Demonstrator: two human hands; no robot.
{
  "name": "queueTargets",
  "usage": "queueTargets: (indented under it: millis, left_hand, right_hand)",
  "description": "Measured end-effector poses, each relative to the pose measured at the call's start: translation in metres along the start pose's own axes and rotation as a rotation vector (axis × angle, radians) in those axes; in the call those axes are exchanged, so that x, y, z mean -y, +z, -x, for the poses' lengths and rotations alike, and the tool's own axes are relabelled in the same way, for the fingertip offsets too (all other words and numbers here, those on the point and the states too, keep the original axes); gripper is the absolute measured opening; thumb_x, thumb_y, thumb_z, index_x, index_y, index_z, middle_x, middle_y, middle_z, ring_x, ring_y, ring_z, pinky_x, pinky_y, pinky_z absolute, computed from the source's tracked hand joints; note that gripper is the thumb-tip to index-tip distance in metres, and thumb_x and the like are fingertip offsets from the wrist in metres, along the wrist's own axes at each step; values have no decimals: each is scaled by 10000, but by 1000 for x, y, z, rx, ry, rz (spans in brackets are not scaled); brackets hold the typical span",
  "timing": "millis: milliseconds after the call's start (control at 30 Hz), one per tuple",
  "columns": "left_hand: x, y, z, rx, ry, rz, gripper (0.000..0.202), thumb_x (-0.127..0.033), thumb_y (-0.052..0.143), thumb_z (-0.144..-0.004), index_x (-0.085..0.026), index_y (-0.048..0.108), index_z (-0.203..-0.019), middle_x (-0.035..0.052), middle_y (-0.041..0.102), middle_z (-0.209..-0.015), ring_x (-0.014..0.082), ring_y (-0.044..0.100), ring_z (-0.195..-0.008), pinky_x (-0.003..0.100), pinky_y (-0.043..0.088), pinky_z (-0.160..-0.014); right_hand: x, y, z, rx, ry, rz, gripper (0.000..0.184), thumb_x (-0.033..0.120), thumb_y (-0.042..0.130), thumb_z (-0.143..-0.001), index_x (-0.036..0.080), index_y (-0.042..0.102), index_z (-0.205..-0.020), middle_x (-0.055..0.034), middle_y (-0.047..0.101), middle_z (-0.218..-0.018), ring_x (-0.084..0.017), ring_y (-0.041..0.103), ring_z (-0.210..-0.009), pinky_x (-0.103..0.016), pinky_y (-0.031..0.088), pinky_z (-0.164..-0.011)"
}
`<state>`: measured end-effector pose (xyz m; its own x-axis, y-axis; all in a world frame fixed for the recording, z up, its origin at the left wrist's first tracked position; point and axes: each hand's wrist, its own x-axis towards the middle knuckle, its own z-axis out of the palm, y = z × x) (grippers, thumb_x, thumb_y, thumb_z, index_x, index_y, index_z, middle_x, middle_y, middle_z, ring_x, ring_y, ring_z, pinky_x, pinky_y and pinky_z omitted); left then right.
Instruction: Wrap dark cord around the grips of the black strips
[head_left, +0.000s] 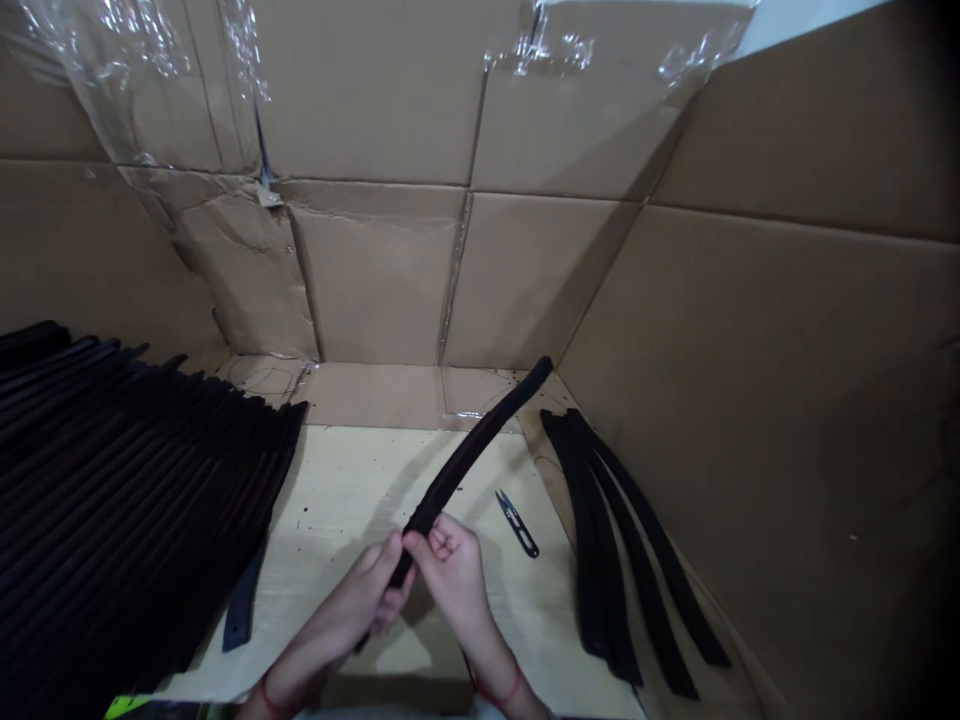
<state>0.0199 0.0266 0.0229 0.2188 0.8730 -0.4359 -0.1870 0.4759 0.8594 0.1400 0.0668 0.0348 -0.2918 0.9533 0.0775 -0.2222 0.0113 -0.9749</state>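
2 hands [450, 575] | fingers [439, 545] curled around 1 black strip [465, 460] | 1 thread snips [516, 523]

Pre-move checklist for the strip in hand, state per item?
1. Left hand and right hand both closed on the black strip: ok.
2. Thread snips lying on the pale board, apart from the hands: ok.
3. Small group of strips apart from the held strip: ok.
4. Single strip in line with the big pile of strips: not ok, it lies loose beside it.
5. Held strip's surface free of flaws: cannot tell, too dark.
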Motion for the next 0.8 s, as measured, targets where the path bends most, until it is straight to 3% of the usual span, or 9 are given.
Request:
queueTargets:
  millis: [100, 167, 233, 367, 533, 633, 667, 733, 800]
  left_hand:
    - [-8, 2, 6, 122, -66, -75, 767, -908, 195, -700, -199, 483, -667, -66, 342, -432, 95, 294, -382, 234, 229, -397]
    - [-12, 4, 8, -62, 172, -198, 712, -876, 315, -721, -190, 487, -647, -36, 415, -461, 112, 394, -447, 236, 285, -447]
    - [-15, 3, 9, -162, 264, -238, 649, -826, 430, -735, -184, 484, -660, -43, 425, -497, 99, 387, -479, 222, 277, -463]
    - [-12, -3, 6, 141, -23, -89, 725, -862, 235, -758, -189, 505, -764, -87, 346, -447, 75, 217, -356, 227, 178, -375]
    - [-2, -3, 8, -55, 139, -35, 647, -817, 404, -755, -182, 499, -834, -63, 433, -588, 71, 306, -463, 209, 232, -436]
    - [-1, -2, 13, 272, -157, 61, 738, -922, 303, -659, -204, 457, -720, -101, 275, -480, 61, 166, -394, 211, 155, -387]
    - [-2, -2, 13, 259, -106, 50, 734, -931, 325, -638, -208, 446, -674, -102, 254, -457, 64, 178, -382, 215, 166, -380]
    - [-5, -1, 10, -34, 166, -63, 679, -872, 443, -670, -194, 461, -641, -64, 358, -466, 79, 310, -418, 210, 237, -406]
    - [-6, -2, 6, -103, 226, -73, 629, -817, 532, -678, -191, 479, -710, -65, 410, -513, 75, 338, -447, 196, 245, -428]
  right_hand:
    - [-1, -2, 5, 28, 13, 85, 405, 475, 799, -672, 157, 571, -568, 50, 464, -480, -81, 399, -418, -197, 332, -377]
    - [-1, -4, 6, -81, -30, 116, 453, 497, 751, -726, 175, 500, -531, 66, 413, -471, -71, 372, -423, -188, 327, -385]
    - [1, -5, 6, -138, -52, 107, 454, 521, 732, -740, 180, 500, -549, 59, 440, -486, -78, 407, -440, -189, 366, -407]
    - [10, -4, 1, 36, 7, 31, 418, 510, 832, -611, 149, 680, -757, -39, 668, -680, -160, 605, -586, -248, 507, -528]
    - [14, 0, 3, 2, 18, 0, 394, 497, 812, -653, 160, 607, -643, 29, 560, -539, -93, 491, -472, -189, 410, -431]
    - [11, -1, 9, 148, 68, 28, 403, 502, 793, -678, 154, 594, -633, 37, 533, -518, -85, 465, -443, -189, 372, -408]
    - [9, -1, 10, 139, 61, 50, 403, 510, 768, -707, 156, 588, -638, 39, 526, -518, -85, 464, -439, -191, 366, -405]
    - [7, -1, 10, 37, 9, 87, 416, 543, 708, -760, 164, 575, -653, 43, 513, -523, -87, 468, -439, -194, 369, -411]
    - [5, -1, 8, 1, -18, 89, 435, 583, 685, -761, 161, 602, -694, 25, 551, -563, -104, 509, -476, -206, 407, -443]
